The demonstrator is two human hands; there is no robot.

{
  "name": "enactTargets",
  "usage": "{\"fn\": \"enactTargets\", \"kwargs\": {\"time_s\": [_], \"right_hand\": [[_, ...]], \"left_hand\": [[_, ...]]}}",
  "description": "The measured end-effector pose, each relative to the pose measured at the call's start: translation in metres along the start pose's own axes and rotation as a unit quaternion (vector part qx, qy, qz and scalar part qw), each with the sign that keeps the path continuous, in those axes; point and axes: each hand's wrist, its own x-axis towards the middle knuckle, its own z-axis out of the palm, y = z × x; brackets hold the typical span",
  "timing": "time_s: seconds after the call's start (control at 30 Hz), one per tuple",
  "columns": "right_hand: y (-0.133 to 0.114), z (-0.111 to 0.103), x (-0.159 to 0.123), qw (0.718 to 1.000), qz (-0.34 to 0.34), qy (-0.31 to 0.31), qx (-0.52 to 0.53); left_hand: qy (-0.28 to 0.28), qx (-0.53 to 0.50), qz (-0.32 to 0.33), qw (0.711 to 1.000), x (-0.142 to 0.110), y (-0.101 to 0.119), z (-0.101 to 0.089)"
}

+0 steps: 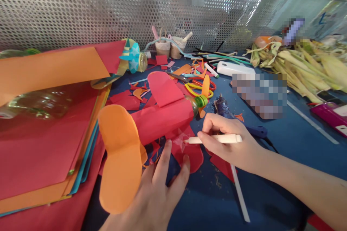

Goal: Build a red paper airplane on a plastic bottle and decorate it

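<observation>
A paper aeroplane model [162, 117] lies on the blue table [284, 173], built on a bottle wrapped in red paper, with red wings, an orange tail [119, 155] and an orange propeller at a green cap [202, 100]. My right hand [230, 144] pinches a white glue stick [217, 139], its tip touching a pale star on the near red wing [189, 151]. My left hand [159, 191] rests with spread fingers by the tail, against the wing's edge, holding nothing.
Stacked red, orange and blue paper sheets [46, 144] fill the left, with a clear bottle [38, 104] on them. A blue glue gun [238, 122], scissors [200, 86], paper scraps, small cups [169, 47], a white case [233, 68] and corn husks [303, 68] crowd the back. A perforated metal wall stands behind.
</observation>
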Motion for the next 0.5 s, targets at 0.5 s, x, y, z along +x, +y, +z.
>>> {"fn": "enactTargets", "kwargs": {"time_s": [0.5], "right_hand": [[-0.0005, -0.0003, 0.0014, 1.000, -0.002, 0.010, -0.009]], "left_hand": [[0.019, -0.011, -0.005, 1.000, 0.0001, -0.0003, -0.0006]]}}
